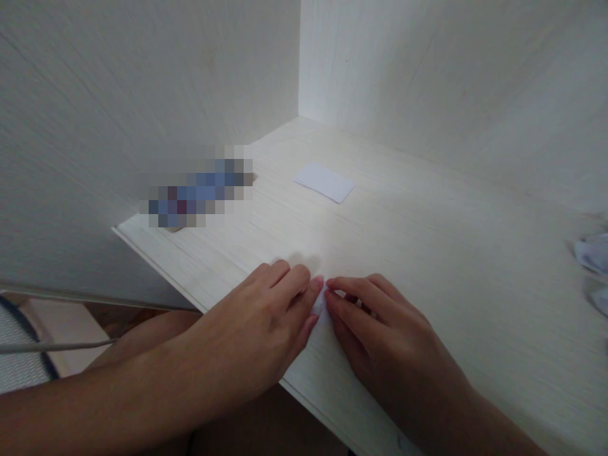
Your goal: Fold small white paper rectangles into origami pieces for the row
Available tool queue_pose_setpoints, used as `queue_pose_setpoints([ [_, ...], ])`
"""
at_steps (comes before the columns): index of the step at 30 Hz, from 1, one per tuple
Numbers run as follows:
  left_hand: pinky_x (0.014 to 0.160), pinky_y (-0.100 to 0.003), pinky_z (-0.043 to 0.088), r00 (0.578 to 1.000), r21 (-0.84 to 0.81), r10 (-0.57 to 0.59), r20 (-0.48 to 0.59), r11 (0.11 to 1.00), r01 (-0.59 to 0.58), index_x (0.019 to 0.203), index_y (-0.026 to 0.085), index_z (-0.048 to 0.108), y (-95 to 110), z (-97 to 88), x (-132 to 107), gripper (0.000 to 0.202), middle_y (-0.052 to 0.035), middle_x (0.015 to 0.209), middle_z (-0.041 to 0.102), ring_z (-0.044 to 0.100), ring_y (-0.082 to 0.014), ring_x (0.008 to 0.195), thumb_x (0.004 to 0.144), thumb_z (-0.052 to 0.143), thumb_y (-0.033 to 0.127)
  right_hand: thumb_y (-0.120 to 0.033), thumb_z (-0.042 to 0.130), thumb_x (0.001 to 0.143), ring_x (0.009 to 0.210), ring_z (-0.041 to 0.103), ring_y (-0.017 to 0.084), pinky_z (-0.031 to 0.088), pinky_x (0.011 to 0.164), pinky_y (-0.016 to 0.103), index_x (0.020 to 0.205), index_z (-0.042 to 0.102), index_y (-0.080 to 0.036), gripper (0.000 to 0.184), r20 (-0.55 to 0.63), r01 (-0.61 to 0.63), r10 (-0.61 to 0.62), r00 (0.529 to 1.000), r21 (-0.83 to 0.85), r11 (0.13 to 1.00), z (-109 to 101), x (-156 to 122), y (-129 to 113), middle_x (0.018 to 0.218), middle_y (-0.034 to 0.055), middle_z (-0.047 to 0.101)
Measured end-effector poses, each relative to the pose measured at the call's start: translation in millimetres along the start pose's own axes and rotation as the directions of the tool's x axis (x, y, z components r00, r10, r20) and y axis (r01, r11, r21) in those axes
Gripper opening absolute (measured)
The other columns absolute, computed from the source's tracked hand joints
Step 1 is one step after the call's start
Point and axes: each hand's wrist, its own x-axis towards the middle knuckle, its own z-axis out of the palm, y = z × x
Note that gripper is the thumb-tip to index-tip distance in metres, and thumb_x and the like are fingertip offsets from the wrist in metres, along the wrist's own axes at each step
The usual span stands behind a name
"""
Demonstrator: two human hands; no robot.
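Note:
Near the front edge of the desk, a small white piece of paper [319, 304] shows between my two hands, mostly covered by fingers. My left hand [273, 310] is closed, with the thumb and index finger pinching the paper from the left. My right hand [387, 320] meets it from the other side, its fingertips pressed together at the paper's right edge. Farther back on the desk lies a flat white paper sheet [325, 182], touched by neither hand.
The pale wooden desk [427, 253] runs into a corner between two panels. A pixelated bluish object [202, 193] lies at the left by the panel. Crumpled, blurred whitish items [593, 253] sit at the right edge. Below left is a mesh chair part [19, 354].

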Motion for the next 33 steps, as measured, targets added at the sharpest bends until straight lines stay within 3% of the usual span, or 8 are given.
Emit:
queue_pose_setpoints([
  [6,0.081,-0.048,0.056,0.985,-0.025,0.007,-0.170,1.000,-0.012,0.126,0.008,0.069,8.7,11.5,-15.0,0.041,-0.0171,0.114,0.071,0.063,-0.0310,0.096,0.108,0.036,0.024,-0.005,0.056,0.099,0.091,0.066,0.024,0.064,0.082,0.039,0.097,0.075,-0.013,0.020,0.013,-0.031,0.031,0.999,-0.002,1.000,1.0,-3.2,-0.5,0.105,0.0126,0.075],
  [13,0.089,-0.050,0.054,0.978,-0.054,-0.050,-0.203,0.998,0.040,0.135,0.009,0.064,16.5,18.6,-21.3,0.042,-0.0155,0.123,0.073,0.064,-0.0330,0.107,0.106,0.046,0.031,-0.002,0.054,0.098,0.086,0.065,0.023,0.064,0.079,0.039,0.091,0.075,-0.013,0.025,-0.003,-0.019,0.019,1.000,-0.013,1.000,0.3,-0.9,-2.1,0.102,0.0128,0.075],
  [25,0.102,-0.049,0.055,0.981,-0.104,-0.120,-0.149,0.989,0.106,0.134,0.014,0.065,19.4,24.1,-22.6,0.045,-0.0112,0.130,0.074,0.067,-0.0290,0.118,0.103,0.054,0.045,0.003,0.051,0.091,0.083,0.064,0.023,0.063,0.077,0.036,0.088,0.075,-0.012,0.029,-0.030,0.097,-0.101,0.994,-0.103,0.990,5.8,1.1,0.4,0.093,0.0118,0.075],
  [29,0.106,-0.050,0.055,0.988,-0.129,-0.104,-0.111,0.988,0.090,0.137,0.014,0.064,17.6,23.9,-17.9,0.052,-0.0125,0.126,0.074,0.067,-0.0294,0.117,0.100,0.059,0.051,0.003,0.053,0.089,0.086,0.066,0.024,0.063,0.079,0.036,0.100,0.076,-0.010,0.029,0.003,0.126,-0.127,0.992,-0.148,0.981,5.4,-1.6,0.2,0.099,0.0121,0.077],
  [33,0.117,-0.055,0.046,0.992,-0.191,-0.122,0.022,0.974,0.124,0.145,0.013,0.058,18.0,20.7,-14.5,0.068,-0.0158,0.138,0.068,0.063,-0.0320,0.126,0.097,0.061,0.060,0.001,0.051,0.090,0.089,0.068,0.025,0.064,0.082,0.038,0.116,0.073,-0.007,0.035,0.022,0.134,-0.132,0.991,-0.197,0.971,3.5,-1.4,1.1,0.111,0.0135,0.079],
])
